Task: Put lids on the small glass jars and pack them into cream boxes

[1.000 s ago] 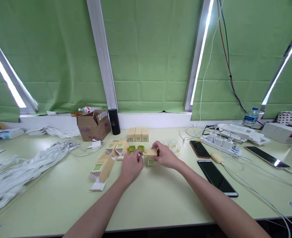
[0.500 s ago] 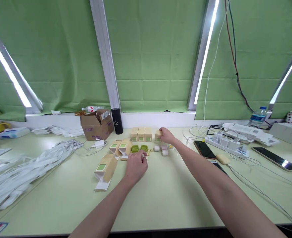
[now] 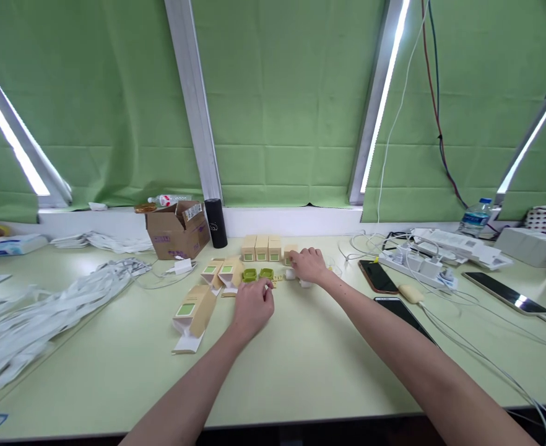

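My left hand is curled over the table just in front of two small green square trays; whatever it may hold is hidden. My right hand, fingers bent and somewhat apart, hovers over small white rolls and partly covers them. Just behind it stands a small beige box with a green label, apart from a row of three similar closed boxes. Little yellow pieces lie between my hands. To the left are beige cartons with open flaps, one nearest me.
At the back left stand a brown cardboard box and a black cylinder. White strips spread over the left side. On the right lie phones, a power strip and loose cables.
My right hand has let go of the small beige box and come back towards me, over the white rolls. My left hand stays nearly in place. The view has shifted slightly.
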A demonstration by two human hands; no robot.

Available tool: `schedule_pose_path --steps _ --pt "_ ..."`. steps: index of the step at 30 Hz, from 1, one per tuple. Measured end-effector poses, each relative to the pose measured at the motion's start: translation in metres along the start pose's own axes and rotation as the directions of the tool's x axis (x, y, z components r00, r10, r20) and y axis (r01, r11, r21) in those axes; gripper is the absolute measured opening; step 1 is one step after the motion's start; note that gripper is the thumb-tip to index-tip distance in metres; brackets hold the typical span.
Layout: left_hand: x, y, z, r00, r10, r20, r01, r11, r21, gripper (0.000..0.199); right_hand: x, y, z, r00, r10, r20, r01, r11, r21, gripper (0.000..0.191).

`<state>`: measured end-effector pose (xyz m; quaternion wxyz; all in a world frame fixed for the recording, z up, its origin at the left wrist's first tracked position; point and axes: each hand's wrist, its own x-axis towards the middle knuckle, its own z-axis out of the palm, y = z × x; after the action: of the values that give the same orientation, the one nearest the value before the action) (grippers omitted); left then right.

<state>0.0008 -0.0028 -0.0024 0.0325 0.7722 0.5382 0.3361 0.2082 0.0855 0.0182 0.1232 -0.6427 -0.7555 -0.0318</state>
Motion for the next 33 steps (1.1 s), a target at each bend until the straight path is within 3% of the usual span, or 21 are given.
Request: schedule_pose_path --steps 11,21,33 --pt "0.0 -0.002 0.0 1.0 0.005 0.011 -0.005 1.0 -0.006 0.018 0.024 -0.005 0.006 0.995 0.037 0.09 -0.039 0.999 0.026 0.044" --pt "-0.002 0.001 -0.001 1.0 0.008 0.018 -0.008 1.0 -0.009 0.02 0.044 -0.001 0.008 0.986 0.097 0.137 -0.104 0.993 0.049 0.04" --pt "-0.002 -0.002 0.001 0.999 0.01 0.038 -0.01 1.0 0.008 0.019 0.054 -0.005 0.011 0.988 0.08 0.134 -0.091 0.993 0.077 0.038"
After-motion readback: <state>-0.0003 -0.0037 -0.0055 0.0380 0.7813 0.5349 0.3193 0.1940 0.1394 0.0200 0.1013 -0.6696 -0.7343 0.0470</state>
